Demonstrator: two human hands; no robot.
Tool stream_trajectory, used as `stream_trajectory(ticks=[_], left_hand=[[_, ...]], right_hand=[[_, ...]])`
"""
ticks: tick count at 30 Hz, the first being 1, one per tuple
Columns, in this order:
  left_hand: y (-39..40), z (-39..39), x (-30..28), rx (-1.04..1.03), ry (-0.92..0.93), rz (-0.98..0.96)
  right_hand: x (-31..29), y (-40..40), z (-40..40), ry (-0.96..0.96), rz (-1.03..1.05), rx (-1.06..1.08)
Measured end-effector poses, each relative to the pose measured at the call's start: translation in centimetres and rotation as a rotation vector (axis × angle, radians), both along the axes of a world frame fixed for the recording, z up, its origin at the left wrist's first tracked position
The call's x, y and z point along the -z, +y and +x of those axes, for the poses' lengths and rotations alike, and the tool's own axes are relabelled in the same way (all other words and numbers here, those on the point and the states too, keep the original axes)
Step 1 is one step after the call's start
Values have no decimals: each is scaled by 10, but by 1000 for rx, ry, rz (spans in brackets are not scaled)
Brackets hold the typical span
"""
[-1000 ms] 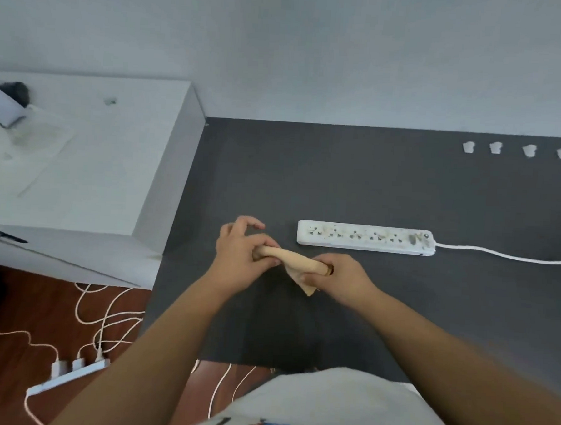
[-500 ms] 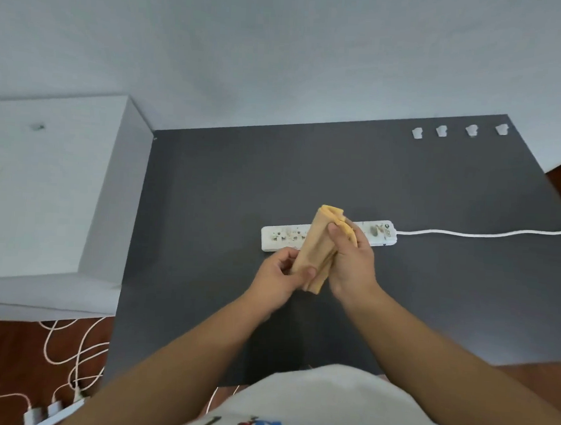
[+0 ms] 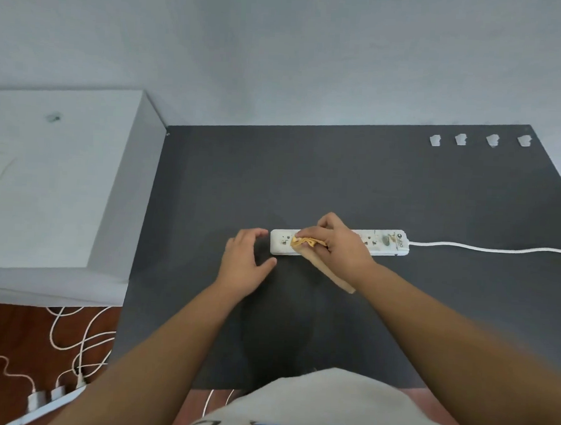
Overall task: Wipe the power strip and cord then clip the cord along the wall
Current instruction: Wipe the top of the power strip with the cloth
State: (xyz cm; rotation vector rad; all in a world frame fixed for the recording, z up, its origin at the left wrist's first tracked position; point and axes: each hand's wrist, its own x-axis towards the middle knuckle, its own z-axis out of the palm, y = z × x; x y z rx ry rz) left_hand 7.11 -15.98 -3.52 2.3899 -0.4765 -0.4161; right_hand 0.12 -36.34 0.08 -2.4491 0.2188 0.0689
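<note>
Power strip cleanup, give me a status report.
Right hand presses cloth on power strip. Left hand open beside its end. Cord unclipped, clips waiting. Nothing in the way.

Pale grey wall point(image 3: 281, 50) behind dark grey desk point(image 3: 306, 181); white cabinet point(image 3: 63, 184) left; reddish wood floor point(image 3: 6, 334).

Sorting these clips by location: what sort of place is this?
Likely a home or office room: a dark table against a plain wall, wooden floor with charger cables.
</note>
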Motion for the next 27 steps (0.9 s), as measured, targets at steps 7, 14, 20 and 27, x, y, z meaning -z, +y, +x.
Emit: stream_trajectory(ticks=[7, 14, 20, 27], left_hand=[[-11, 20, 13, 169, 57, 52], [-13, 22, 28, 82, 63, -20], [-14, 22, 26, 54, 39, -5], [-12, 23, 25, 68, 70, -16]], right_hand=[[0, 8, 23, 34, -101, -222], [16, 21, 41, 95, -204, -312], [15, 17, 53, 56, -194, -70], [22, 11, 31, 97, -174, -196]])
